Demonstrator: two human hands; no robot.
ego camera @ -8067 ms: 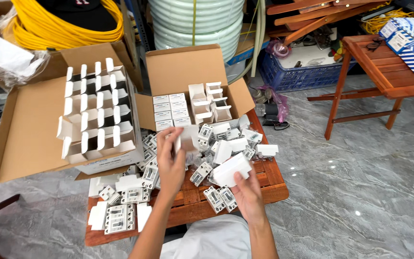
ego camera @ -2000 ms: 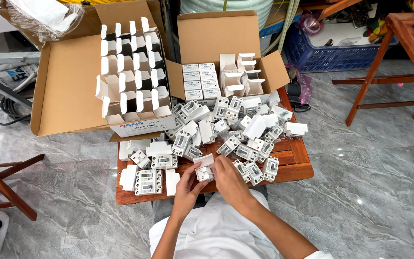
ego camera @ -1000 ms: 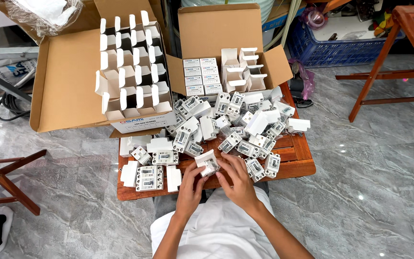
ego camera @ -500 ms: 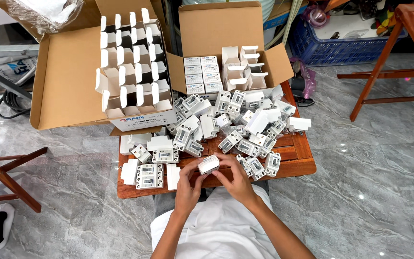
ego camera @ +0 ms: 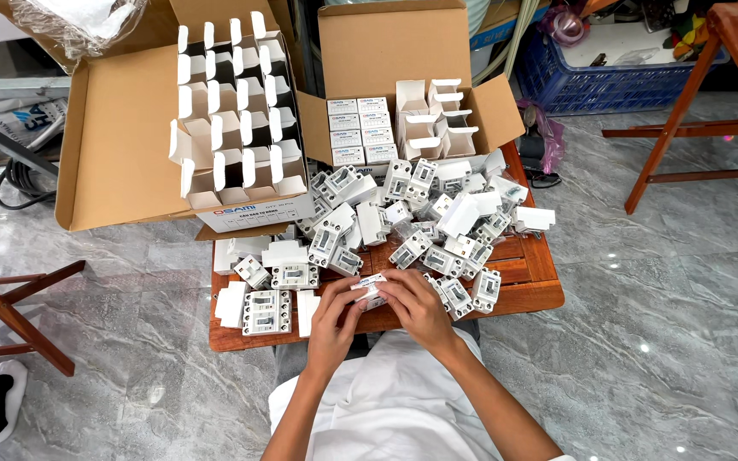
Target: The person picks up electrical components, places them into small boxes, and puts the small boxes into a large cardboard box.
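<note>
Holding a small white box (ego camera: 369, 288) over the near edge of the wooden worktop (ego camera: 531, 290), the left hand (ego camera: 335, 320) and right hand (ego camera: 416, 307) each grasp one end, a light, thin-walled carton likely best pinched gently by its ends.

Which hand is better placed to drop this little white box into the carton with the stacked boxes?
Probably right: both hands hold the small white box, but the right hand sits nearer the smaller carton than the left hand.
</note>
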